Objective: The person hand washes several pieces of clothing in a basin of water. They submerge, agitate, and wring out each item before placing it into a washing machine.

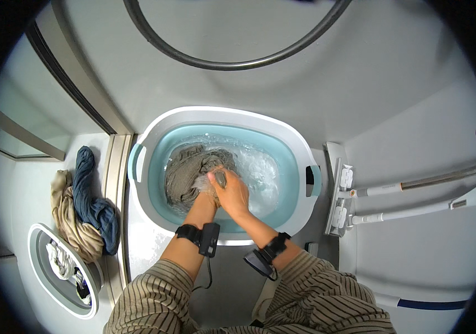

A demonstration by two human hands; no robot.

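A white-rimmed oval washtub (282, 125) with light blue inner walls holds churned, splashing water (263, 179). A soaked grey-brown knit garment (192, 171) lies bunched in its left half. My right hand (236, 194) is closed around a bunch of the garment, and a wet fold shows between thumb and fingers. Close against it, my left hand (211, 194) is at the waterline, mostly hidden by the right hand, cloth and splashing water. Its grip cannot be made out. Each wrist wears a black strapped device, and both striped sleeves are pushed up.
Left of the tub, across a metal door track (115, 179), lie twisted blue cloth (96, 208) and beige cloth (73, 217). A smaller tub (35, 250) with white and dark laundry stands below them. Flat-headed mops (340, 196) lean at right. A grey hose (238, 64) loops above.
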